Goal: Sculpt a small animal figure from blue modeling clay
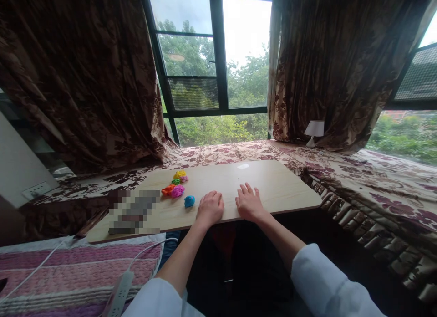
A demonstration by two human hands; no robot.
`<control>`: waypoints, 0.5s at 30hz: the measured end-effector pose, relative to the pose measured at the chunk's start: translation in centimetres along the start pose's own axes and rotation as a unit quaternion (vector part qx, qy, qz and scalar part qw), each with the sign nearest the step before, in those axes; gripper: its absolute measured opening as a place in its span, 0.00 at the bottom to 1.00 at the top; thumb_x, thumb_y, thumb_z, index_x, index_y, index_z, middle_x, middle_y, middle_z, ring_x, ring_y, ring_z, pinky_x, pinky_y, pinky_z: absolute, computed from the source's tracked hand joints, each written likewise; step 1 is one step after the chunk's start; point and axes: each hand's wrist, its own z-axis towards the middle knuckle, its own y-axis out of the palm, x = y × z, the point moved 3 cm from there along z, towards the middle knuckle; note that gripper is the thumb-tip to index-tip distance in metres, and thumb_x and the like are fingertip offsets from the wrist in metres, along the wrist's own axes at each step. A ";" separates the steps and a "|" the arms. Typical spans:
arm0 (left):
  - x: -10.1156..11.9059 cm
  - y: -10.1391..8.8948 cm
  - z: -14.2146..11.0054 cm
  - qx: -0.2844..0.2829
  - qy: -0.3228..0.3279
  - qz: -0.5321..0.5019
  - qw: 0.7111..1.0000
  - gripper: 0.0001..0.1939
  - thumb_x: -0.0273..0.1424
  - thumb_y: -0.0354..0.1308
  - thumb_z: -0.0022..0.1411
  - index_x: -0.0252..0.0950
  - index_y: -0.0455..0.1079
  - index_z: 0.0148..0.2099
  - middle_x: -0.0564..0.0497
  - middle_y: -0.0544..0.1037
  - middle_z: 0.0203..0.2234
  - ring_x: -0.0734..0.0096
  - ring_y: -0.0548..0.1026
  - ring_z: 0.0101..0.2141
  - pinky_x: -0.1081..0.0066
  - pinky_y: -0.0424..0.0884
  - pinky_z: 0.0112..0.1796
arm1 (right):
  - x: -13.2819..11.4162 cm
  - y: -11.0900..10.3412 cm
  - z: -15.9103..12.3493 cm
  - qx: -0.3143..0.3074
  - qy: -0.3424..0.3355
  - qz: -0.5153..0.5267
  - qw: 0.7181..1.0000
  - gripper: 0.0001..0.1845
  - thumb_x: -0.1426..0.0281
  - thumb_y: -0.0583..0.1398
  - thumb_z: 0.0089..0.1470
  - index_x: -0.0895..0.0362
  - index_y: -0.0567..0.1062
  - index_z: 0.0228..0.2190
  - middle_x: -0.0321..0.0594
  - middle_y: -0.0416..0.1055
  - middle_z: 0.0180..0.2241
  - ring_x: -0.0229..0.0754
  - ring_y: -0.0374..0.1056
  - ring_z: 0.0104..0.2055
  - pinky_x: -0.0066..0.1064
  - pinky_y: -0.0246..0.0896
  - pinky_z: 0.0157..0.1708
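Observation:
My left hand [210,207] rests palm down on the front edge of the pale wooden tabletop [283,189], its fingers laid on the surface. Just left of it, apart from the fingers, sits a blue lump of modelling clay [189,201]. Farther left lies a cluster of clay lumps: yellow [179,174], light pink [185,178], green [175,181], orange [167,190] and bright pink [178,191]. My right hand [250,203] is flat on the board with fingers spread, holding nothing.
A pixelated dark object [134,212] occupies the board's left end. A power strip [119,292] with a white cable lies on the striped quilt [85,267] at lower left. Beyond the board are a flower-patterned window seat [221,150], curtains and a small white lamp [313,130].

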 end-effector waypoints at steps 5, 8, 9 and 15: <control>-0.2 0.3 0.2 0.001 0.008 0.000 1.000 0.14 0.35 0.52 0.62 0.36 0.66 0.49 0.45 0.70 0.49 0.63 0.70 0.46 0.56 0.68 0.45 | 0.3 -0.3 4.1 0.019 0.040 -0.010 0.999 0.20 0.64 0.57 0.58 0.57 0.66 0.50 0.45 0.60 0.55 0.50 0.59 0.55 0.52 0.53 0.53; -0.4 0.4 0.1 0.008 0.013 -0.002 1.000 0.14 0.34 0.52 0.62 0.36 0.66 0.49 0.45 0.70 0.49 0.63 0.70 0.46 0.56 0.68 0.46 | 2.9 -0.9 4.7 0.008 0.069 -0.013 0.998 0.18 0.65 0.57 0.58 0.58 0.67 0.49 0.45 0.63 0.52 0.48 0.64 0.50 0.48 0.60 0.48; -0.4 0.4 0.1 0.011 0.014 -0.003 1.000 0.14 0.34 0.52 0.62 0.36 0.66 0.49 0.45 0.70 0.49 0.63 0.70 0.46 0.56 0.68 0.46 | 3.8 -1.1 4.4 0.004 0.074 -0.014 0.997 0.18 0.65 0.57 0.58 0.58 0.66 0.49 0.45 0.64 0.52 0.48 0.64 0.50 0.47 0.61 0.48; -0.6 0.6 0.1 0.024 0.016 -0.007 1.000 0.14 0.35 0.52 0.62 0.36 0.66 0.49 0.45 0.70 0.48 0.64 0.70 0.45 0.56 0.68 0.45 | 5.7 -1.4 -0.9 -0.009 0.049 -0.012 0.999 0.22 0.63 0.51 0.61 0.56 0.61 0.55 0.46 0.54 0.60 0.52 0.48 0.62 0.54 0.44 0.57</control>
